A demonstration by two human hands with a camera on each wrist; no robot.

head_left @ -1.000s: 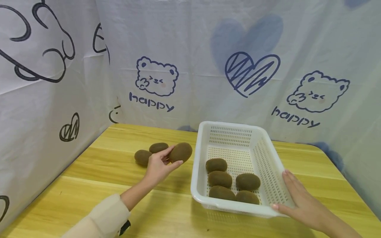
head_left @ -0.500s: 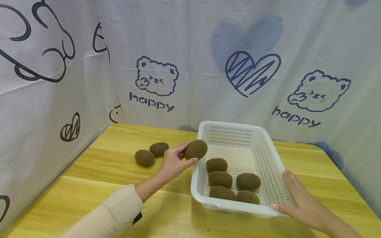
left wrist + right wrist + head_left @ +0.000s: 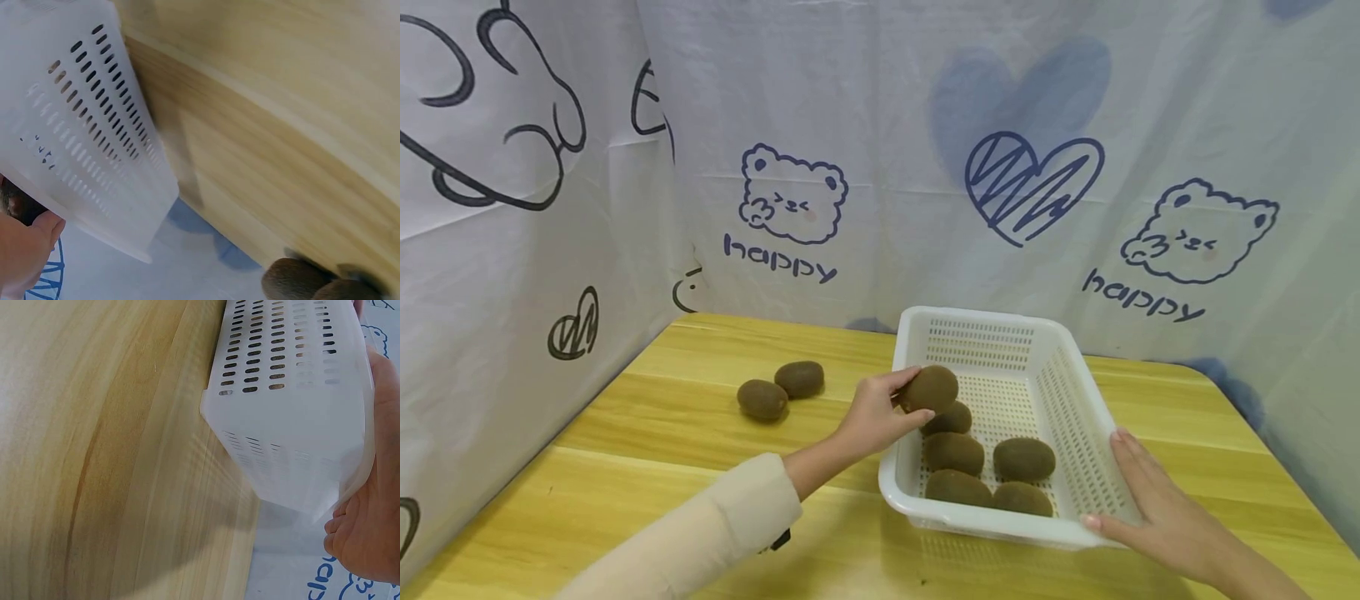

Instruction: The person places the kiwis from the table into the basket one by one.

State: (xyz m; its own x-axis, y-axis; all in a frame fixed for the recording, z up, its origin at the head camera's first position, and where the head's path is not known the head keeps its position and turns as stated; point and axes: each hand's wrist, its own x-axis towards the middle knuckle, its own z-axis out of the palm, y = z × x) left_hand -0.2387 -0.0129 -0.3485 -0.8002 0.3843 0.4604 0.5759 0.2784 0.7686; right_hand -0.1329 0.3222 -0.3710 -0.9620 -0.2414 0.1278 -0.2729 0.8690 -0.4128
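In the head view my left hand (image 3: 883,414) pinches a brown kiwi (image 3: 931,390) between thumb and fingers, just inside the left rim of a white plastic basket (image 3: 988,518). Below it, several kiwis (image 3: 953,452) lie in the near part of the basket. The held kiwi overlaps the rearmost of them in this view. My right hand (image 3: 1172,517) grips the basket's near right corner, thumb on the front rim and fingers along the right side. In the right wrist view its curled fingers (image 3: 337,534) show beside the basket wall (image 3: 294,419).
Two more kiwis (image 3: 762,400) lie side by side on the wooden table (image 3: 647,467), left of the basket. Behind the table hangs a white cloth (image 3: 895,167) printed with bears and hearts. Another printed cloth (image 3: 490,292) closes off the left side.
My left hand has carried the kiwi rightward from over the table, across the basket's left rim, to above the kiwis inside. The right hand and basket have stayed in place.
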